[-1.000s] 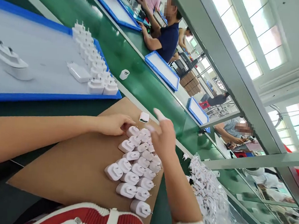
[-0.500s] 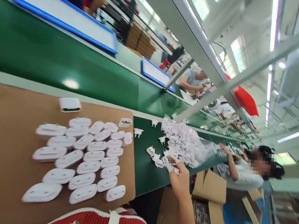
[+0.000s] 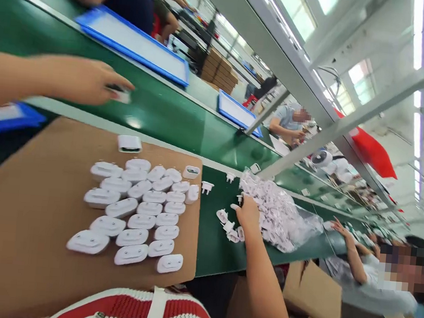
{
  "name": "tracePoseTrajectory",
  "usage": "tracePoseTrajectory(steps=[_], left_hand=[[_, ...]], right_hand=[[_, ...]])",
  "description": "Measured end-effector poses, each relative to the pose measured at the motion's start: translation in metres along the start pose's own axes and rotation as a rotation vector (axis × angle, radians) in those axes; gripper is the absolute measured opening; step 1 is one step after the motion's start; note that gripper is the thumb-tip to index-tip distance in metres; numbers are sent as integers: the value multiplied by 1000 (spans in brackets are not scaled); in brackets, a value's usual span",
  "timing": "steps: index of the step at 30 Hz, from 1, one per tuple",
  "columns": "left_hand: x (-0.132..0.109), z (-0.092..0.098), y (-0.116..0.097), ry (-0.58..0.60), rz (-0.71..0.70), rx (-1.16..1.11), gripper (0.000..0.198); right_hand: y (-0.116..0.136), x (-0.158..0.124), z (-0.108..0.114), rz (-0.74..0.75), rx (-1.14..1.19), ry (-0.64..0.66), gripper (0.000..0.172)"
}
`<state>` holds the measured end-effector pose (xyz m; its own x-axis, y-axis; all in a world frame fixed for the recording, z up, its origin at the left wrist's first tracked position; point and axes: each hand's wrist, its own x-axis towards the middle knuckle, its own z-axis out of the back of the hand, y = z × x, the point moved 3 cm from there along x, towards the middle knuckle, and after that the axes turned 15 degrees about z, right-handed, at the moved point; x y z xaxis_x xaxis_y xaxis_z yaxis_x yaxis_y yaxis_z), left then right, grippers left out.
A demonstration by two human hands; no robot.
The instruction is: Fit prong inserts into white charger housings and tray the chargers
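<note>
My right hand [image 3: 249,212] reaches over the green worktop beside a pile of small white plug pieces [image 3: 272,211] in a clear plastic bag. Its thumb and finger are pinched at a white plug piece [image 3: 240,199], mostly hidden by the fingers. Several loose plug pieces [image 3: 228,227] lie just left of the hand. My left hand is out of view. On the brown board [image 3: 44,204], white oval housings [image 3: 131,253] stand in rows, with small metal points on top. One housing [image 3: 129,144] lies on its side, showing its open end.
A co-worker's hand [image 3: 88,81] reaches in from the left over the green belt [image 3: 171,121], holding a white housing [image 3: 121,94]. Blue-framed trays [image 3: 133,41] line the far side. A slanted metal post [image 3: 270,169] stands behind the bag. Another person's hand [image 3: 343,230] is at right.
My right hand has moved back and slightly left, from the loose plug pieces to the bag's left edge. The co-worker's hand with a housing has come in from the left. The view has shifted.
</note>
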<state>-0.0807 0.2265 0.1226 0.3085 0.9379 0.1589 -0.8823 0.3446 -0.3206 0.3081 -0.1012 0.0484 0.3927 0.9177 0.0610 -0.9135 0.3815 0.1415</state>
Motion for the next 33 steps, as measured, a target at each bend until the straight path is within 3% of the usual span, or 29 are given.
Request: tracePoseTrajectory(steps=[3,5,9,13,17,21,23,26,30,33], left_hand=[[-60,-25,20,98,-47,5,71],[-91,-45,26,127,-29,-58,72],[-126,-72,34,101,67,-222,69],[-127,-89,39,49,111,-377,62],[-121,-105,55,36,243,-599,78],[-129,-95,63,-149,111,-763,68],[-134,-85,60,-159,47,-805,59],[-137,-75,58,-132,127,-843,55],[-136,-71,63,-115,243,-976,54],[-134,-74,67,-105,216,-932,64]], right_hand=[[8,17,-2,68,5,24,48],[19,26,2,197,29,-7,44],[71,45,18,488,256,-49,27],[153,68,26,494,537,175,20],[241,90,23,567,731,282,32],[299,103,4,610,702,328,23],[318,104,-5,678,665,318,19],[338,104,-17,785,634,294,16],[349,107,-29,752,776,424,24],[351,112,-27,760,733,342,31]])
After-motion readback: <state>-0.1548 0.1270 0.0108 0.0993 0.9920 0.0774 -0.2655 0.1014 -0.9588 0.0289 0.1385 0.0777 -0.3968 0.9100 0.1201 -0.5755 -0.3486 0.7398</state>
